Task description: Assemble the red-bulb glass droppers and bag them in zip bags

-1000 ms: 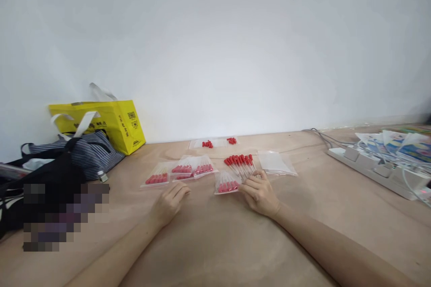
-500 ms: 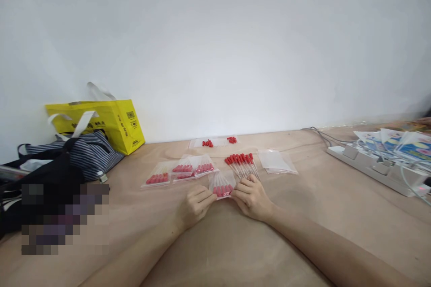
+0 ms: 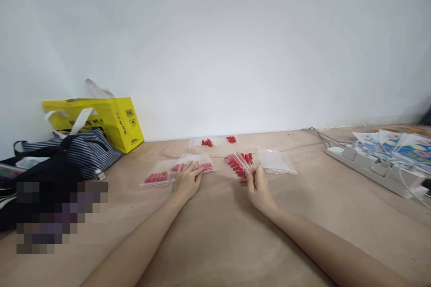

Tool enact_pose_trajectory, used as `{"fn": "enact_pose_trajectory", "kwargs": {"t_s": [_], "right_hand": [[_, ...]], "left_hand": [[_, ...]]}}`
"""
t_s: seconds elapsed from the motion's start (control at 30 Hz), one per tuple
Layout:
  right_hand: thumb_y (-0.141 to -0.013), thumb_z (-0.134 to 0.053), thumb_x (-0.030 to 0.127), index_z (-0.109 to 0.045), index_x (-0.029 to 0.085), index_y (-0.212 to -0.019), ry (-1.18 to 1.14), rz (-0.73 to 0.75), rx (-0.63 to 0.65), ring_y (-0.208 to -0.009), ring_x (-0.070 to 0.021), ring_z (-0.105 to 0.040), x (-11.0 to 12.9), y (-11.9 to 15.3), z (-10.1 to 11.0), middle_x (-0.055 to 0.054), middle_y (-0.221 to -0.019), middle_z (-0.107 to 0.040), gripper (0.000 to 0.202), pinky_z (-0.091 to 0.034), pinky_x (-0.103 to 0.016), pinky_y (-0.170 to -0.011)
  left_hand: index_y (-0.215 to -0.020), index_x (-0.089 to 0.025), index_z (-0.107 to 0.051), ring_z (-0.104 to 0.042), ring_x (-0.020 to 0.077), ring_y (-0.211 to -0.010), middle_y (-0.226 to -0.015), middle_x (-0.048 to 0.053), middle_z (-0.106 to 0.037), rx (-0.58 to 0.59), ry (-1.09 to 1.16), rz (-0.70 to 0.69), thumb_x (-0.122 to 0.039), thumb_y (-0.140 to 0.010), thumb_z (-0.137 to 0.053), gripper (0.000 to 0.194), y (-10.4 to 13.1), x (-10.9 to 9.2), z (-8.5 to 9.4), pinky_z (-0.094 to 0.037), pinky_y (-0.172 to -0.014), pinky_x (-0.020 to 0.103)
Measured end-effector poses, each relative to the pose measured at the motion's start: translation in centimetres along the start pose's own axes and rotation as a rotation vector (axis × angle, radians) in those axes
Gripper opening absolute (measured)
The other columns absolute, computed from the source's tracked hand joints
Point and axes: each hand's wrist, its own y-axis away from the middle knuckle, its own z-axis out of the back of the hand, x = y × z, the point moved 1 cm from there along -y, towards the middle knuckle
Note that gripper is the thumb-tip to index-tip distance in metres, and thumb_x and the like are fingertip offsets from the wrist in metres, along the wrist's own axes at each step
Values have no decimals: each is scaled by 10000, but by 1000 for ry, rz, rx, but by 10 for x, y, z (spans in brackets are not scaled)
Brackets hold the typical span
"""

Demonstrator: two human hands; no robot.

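My right hand pinches the edge of a clear bag with several red-tipped sticks, raised at a tilt in front of loose red-tipped sticks. On the left, my left hand rests with its fingers spread over filled bags of red-tipped pieces; whether it grips one is hidden. Another filled bag lies just left of it. Flat clear bags lie right of the loose sticks. Near the wall, a further bag bears two groups of red pieces.
A yellow bag, a striped bag and a black bag stand at the left. A white power strip with cables lies at the right, beside printed packets. The wall rises behind the table.
The filled bag between both hands is now in my right hand alone, lifted and turned. My left hand has let go of it and moved left onto the other filled bags.
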Motion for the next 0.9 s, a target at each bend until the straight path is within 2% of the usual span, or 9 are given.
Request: {"fn": "enact_pose_trajectory", "kwargs": {"t_s": [0.07, 0.23, 0.4, 0.53, 0.67, 0.8, 0.9], "right_hand": [[-883, -309, 226, -311, 227, -812, -5, 16, -3, -574, -157, -591, -5, -8, -7, -18, -687, -527, 71, -450, -263, -469], [-869, -259, 130, -344, 195, -855, 384, 199, 164, -641, -158, -567, -17, -29, -33, -60, -750, -574, 107, -417, -264, -533], [-788, -402, 76, -450, 184, -775, 530, 314, 327, -669, -165, -528, -21, -37, -56, -54, -732, -595, 119, -362, -266, -589], [-774, -475, 135, -532, 172, -732, 617, 376, 412, -797, -183, -511, -13, -36, -56, -62, -780, -609, 80, -326, -313, -722], [-814, -461, 300, -596, 189, -797, 716, 357, 439, -901, -188, -477, -8, -41, -28, -60, -917, -606, 175, -262, -354, -816], [-812, -422, 281, -628, 190, -836, 971, 63, 316, -953, -218, -462, -25, -49, 27, -84, -995, -591, 227, -232, -388, -833], [-722, -514, 386, -605, 207, -974, 1063, -78, 340, -1044, -262, -423, -42, -49, 63, -88, -1115, -544, 322, -199, -431, -876]], "left_hand": [[-870, -258, -665, -568, 247, -921, -958, 48, -662, 30, 41, -17, -141, -761, -479, 246, 1, 2, -2, -400, -822, 494], [-853, -246, -676, -601, 198, -890, -966, 37, -668, 89, 127, -40, -86, -729, -462, 294, 7, 5, 5, -446, -823, 438], [-801, -202, -681, -616, 193, -872, -939, 53, -676, 108, 168, -11, -63, -686, -446, 297, 11, 7, 10, -475, -806, 423], [-774, -195, -677, -617, 185, -864, -920, 43, -678, 115, 181, 2, -65, -671, -434, 294, 9, 5, 13, -479, -818, 413], [-831, -178, -666, -570, 220, -972, -981, 71, -649, 101, 170, 31, -94, -669, -431, 298, 11, 4, 23, -459, -855, 426], [-850, -176, -658, -493, 241, -1082, -1053, 79, -609, 111, 165, 40, -110, -669, -420, 307, 20, 5, 34, -421, -912, 420], [-850, -186, -654, -493, 247, -1076, -1056, 77, -599, 131, 172, 36, -133, -696, -419, 286, 24, 4, 36, -421, -906, 431]]}}
